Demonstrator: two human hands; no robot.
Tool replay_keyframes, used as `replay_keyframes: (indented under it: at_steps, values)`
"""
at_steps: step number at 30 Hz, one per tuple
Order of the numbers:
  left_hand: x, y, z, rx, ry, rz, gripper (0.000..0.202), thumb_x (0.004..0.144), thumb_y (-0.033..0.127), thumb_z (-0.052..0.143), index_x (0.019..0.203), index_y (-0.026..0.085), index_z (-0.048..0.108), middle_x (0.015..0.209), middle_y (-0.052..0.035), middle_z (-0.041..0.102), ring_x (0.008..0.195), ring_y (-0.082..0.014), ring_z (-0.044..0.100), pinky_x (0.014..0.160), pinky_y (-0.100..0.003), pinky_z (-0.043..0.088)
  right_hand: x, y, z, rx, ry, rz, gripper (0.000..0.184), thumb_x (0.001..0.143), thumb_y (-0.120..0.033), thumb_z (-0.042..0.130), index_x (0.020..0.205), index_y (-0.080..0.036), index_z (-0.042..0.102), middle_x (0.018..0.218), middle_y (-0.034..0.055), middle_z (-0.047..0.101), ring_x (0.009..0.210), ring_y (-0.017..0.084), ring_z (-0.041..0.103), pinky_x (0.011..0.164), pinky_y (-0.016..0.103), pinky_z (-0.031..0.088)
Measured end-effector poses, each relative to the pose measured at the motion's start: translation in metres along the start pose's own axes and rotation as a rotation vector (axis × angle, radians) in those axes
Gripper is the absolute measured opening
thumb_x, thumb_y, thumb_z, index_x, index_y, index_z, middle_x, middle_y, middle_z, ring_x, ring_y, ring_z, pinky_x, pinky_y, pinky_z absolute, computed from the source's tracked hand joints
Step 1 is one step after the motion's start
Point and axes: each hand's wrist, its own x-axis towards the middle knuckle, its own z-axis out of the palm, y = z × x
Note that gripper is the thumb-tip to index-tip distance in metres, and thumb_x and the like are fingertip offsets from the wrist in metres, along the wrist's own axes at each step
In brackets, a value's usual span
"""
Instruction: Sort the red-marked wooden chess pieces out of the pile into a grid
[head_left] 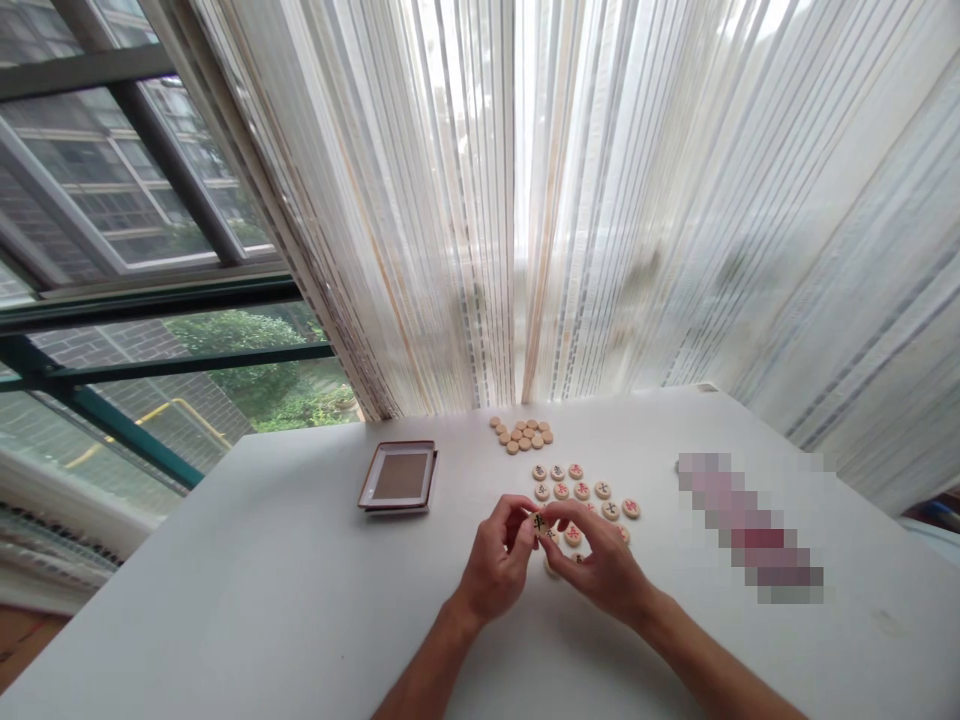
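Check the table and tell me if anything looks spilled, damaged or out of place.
Nothing stands out. The white table holds a shallow box, a cluster of blank-faced discs and face-up game pieces. Both hands, left hand and right hand, hold a marked piece together. One patch at right is blurred.

A shallow box lid (398,477) lies on the white table (225,600) (beside striped curtains (570,200)).

White table (225,600) with wooden game discs (581,490), a face-down cluster (523,434), and a shallow box (399,477).
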Motion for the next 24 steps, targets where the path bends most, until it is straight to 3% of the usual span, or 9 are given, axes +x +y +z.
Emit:
replay_keyframes:
  at_steps: [10, 17, 24]
  values:
    - [-0.0014, -0.0010, -0.0005, 0.088, 0.001, -0.007, 0.023, 0.093, 0.030, 0.055, 0.112, 0.018, 0.055, 0.079, -0.0018, 0.060, 0.063, -0.0106, 0.050, 0.056, -0.020, 0.040, 0.0045, -0.0006, -0.0044, 0.161, -0.023, 0.109, 0.015, 0.095, -0.021, 0.053, 0.107, -0.022, 0.061, 0.095, 0.0057, 0.070, 0.085, 0.019, 0.067, 0.079, 0.032, 0.055]
    - [-0.0024, -0.0021, 0.0027, 0.137, -0.032, 0.019, 0.024, 0.088, 0.027, 0.060, 0.110, 0.018, 0.055, 0.072, 0.0018, 0.056, 0.053, -0.0076, 0.039, 0.048, -0.018, 0.032, 0.0077, -0.0022, -0.0067, 0.174, -0.042, 0.131, 0.005, 0.091, -0.025, 0.061, 0.094, -0.021, 0.063, 0.083, 0.0030, 0.070, 0.075, 0.017, 0.067, 0.070, 0.029, 0.055]
    - [-0.0028, -0.0033, 0.0040, 0.194, -0.067, 0.039, 0.023, 0.086, 0.024, 0.060, 0.108, 0.020, 0.054, 0.074, 0.0019, 0.058, 0.052, -0.0078, 0.040, 0.047, -0.019, 0.032, 0.0094, -0.0032, -0.0063, 0.172, -0.021, 0.174, 0.013, 0.090, -0.032, 0.064, 0.085, -0.021, 0.062, 0.071, 0.0006, 0.069, 0.064, 0.016, 0.065, 0.061, 0.026, 0.053]
